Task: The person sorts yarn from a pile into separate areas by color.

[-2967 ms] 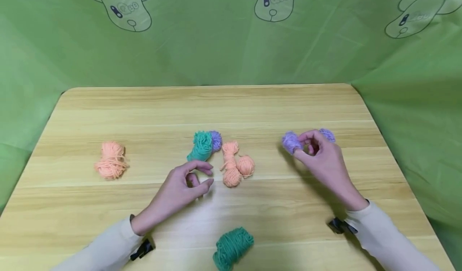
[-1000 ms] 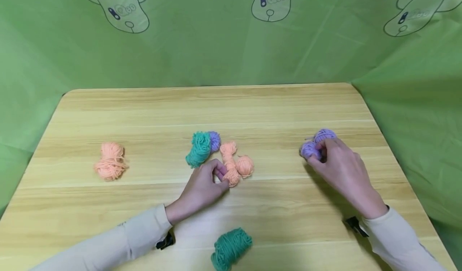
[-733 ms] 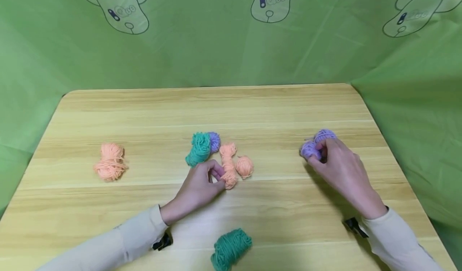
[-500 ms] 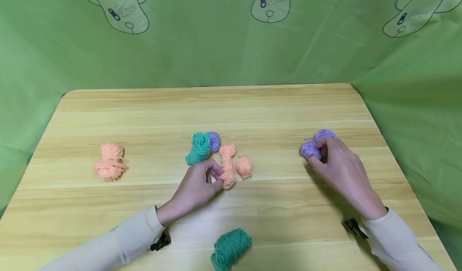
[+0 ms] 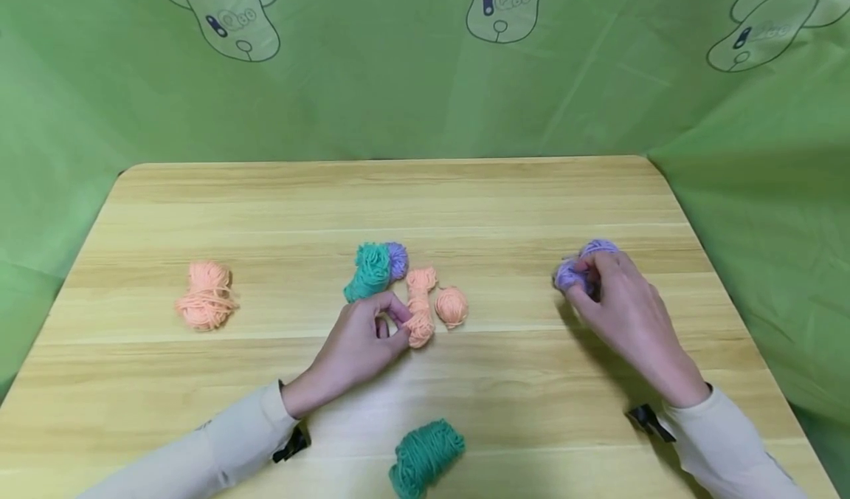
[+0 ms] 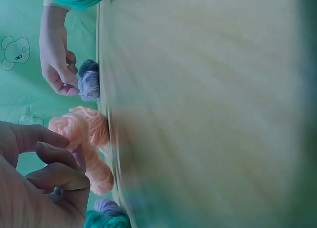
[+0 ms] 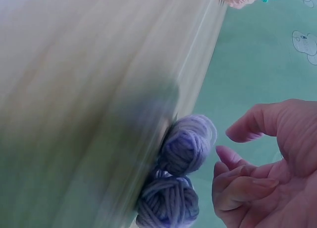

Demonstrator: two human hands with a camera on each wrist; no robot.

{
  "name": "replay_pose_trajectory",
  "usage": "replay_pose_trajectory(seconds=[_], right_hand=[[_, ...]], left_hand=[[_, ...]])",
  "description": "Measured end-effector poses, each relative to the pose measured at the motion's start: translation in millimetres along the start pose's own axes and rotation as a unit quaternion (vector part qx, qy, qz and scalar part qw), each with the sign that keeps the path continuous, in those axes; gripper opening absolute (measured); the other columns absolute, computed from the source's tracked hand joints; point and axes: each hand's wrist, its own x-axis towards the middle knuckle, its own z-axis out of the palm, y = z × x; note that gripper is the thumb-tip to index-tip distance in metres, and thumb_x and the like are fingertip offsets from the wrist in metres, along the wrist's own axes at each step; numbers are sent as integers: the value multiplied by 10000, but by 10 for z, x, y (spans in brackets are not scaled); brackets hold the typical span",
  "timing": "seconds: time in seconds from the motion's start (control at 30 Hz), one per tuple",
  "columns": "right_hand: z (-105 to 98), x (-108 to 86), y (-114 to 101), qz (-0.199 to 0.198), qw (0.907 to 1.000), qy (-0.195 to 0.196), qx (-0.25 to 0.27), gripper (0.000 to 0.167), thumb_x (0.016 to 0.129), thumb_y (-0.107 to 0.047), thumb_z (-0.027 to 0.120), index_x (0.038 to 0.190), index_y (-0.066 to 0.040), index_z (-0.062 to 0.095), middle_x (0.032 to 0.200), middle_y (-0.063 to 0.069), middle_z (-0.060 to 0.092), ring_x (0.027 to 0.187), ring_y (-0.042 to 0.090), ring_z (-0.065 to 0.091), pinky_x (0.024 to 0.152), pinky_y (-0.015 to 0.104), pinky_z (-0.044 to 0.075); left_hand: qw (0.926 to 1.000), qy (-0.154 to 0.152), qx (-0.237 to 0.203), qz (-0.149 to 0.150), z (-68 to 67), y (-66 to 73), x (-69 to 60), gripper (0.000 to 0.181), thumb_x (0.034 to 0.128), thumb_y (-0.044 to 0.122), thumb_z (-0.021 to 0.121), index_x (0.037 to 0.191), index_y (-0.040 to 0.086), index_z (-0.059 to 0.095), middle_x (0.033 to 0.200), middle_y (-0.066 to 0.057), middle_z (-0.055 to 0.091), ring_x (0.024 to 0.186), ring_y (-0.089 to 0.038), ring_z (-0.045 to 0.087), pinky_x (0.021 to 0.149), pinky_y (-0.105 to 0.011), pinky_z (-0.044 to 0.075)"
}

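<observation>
- The left hand [image 5: 361, 340] pinches the long peach skein [image 5: 420, 311] in its grip, just left of the peach ball [image 5: 451, 307].
- The right hand [image 5: 624, 311], grip narrowly parted, is beside two purple balls [image 7: 185, 146], well right of the peach ball.
- All rest on the tabletop [image 5: 531, 410].

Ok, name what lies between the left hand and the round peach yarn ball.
A dumbbell-shaped peach yarn skein, as the head view shows.

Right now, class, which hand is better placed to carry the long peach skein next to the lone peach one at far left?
Probably the left hand: it pinches the long peach skein and is nearer the lone peach skein. The right hand is farther from both, beside two purple yarn balls.
</observation>
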Motion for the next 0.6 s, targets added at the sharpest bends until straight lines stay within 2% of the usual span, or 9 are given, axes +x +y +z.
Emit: replay_pose_trajectory(seconds=[0.23,0.4,0.6], right_hand=[[35,25,-66,-364,9991,202,110,128,954,-58,733,1076,-27,709,1031,104,570,871,240,499,645,368,452],[63,59,-124,-655,9969,404,189,109,940,-36,717,1049,-43,719,989,85,599,876,202,479,652,327,432],[80,126,-221,-666,9966,251,419,171,940,-51,714,1110,-35,727,1019,100,649,851,235,552,692,322,451]], left_hand=[[9998,-69,-119,127,-56,47,-25,145,929,-25,757,996,101,734,635,3,569,532,-92,485,473,-241,390],[9992,-29,-173,347,-101,79,-41,143,933,-31,757,1003,91,734,618,8,553,510,-96,479,457,-236,382],[9984,26,-247,508,-157,124,-59,142,939,-26,764,1018,90,740,636,11,555,522,-117,488,471,-236,387]])
